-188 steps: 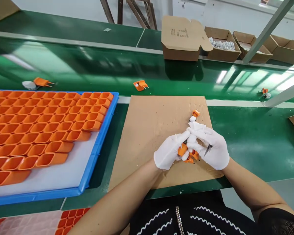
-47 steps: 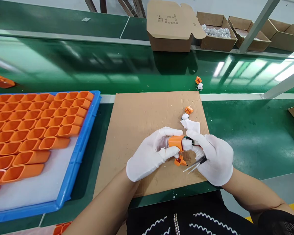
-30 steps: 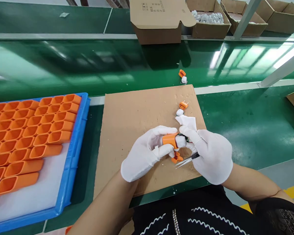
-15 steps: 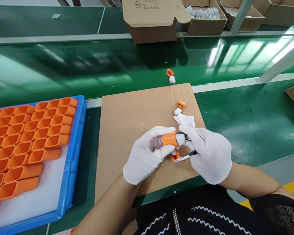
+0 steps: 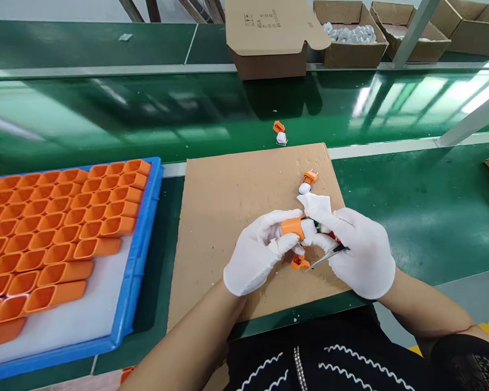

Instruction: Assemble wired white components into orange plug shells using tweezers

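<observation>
My left hand (image 5: 255,252), in a white glove, grips an orange plastic sleeve (image 5: 292,227) over the cardboard sheet. A white rounded piece (image 5: 308,228) sits at the sleeve's right end, with a bit of green circuit board beside it. My gloved right hand (image 5: 361,252) is closed at that end, its fingertips by the white piece and board. It also holds a slim pointed metal tool (image 5: 325,258) with a dark rear part, pointing down-left. A white flap (image 5: 315,205) shows above its fingertips. Just below the hands lies an orange plug part (image 5: 299,263).
On the cardboard sheet (image 5: 228,195), an orange two-pin plug (image 5: 310,176) lies beside a white piece. A similar orange part (image 5: 279,126) lies farther back on green. A blue tray (image 5: 144,228) of orange sleeves stands left; cardboard boxes (image 5: 269,65) line the back shelf.
The camera view has shifted, so the scene sits farther right and slightly lower. The sleeve stays in my left hand; the orange plug part below my hands is less covered, and the tool is tilted more steeply.
</observation>
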Available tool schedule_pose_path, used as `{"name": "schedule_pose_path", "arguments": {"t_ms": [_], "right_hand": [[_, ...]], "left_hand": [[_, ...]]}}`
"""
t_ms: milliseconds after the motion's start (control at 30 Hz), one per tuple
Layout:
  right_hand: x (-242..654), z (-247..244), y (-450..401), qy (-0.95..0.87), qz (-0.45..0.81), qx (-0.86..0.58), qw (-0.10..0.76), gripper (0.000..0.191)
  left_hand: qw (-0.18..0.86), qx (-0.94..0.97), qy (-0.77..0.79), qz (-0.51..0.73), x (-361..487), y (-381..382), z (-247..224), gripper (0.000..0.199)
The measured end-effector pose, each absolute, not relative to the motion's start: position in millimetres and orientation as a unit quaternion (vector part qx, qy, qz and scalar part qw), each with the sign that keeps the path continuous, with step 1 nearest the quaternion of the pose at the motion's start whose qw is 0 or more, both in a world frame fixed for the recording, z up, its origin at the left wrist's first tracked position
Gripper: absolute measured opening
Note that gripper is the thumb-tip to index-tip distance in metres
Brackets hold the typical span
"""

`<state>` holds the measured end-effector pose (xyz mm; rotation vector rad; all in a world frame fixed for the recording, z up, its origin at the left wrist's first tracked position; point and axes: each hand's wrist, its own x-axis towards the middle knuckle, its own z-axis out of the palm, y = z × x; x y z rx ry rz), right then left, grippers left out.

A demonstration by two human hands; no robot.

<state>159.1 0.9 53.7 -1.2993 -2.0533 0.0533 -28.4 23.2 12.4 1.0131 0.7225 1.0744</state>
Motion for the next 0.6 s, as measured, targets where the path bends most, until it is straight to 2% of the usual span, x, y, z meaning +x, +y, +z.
{"name": "schedule_pose_path", "arguments": {"t_ms": [167, 367, 500, 600], "right_hand": [[156.8, 49.8, 0.7, -0.784, -0.001, -0.509, 0.356, 0.031], [156.3, 54.3, -2.9, -0.817, -0.147, -0.506, 0.234, 0.048], [151.6, 57.3, -7.4, -0.825, -0.171, -0.513, 0.165, 0.044], [148.3, 58.4, -8.8, -0.845, -0.149, -0.494, 0.138, 0.053]], "left_hand": [[0.680, 0.456, 0.316, 0.479, -27.5, 22.5, 12.9, 0.030], [0.680, 0.437, 0.347, 0.476, -26.5, 21.5, 17.3, 0.029], [0.684, 0.417, 0.341, 0.492, -23.0, 19.2, 17.2, 0.030], [0.681, 0.407, 0.343, 0.503, -21.3, 18.4, 16.3, 0.031]]}}
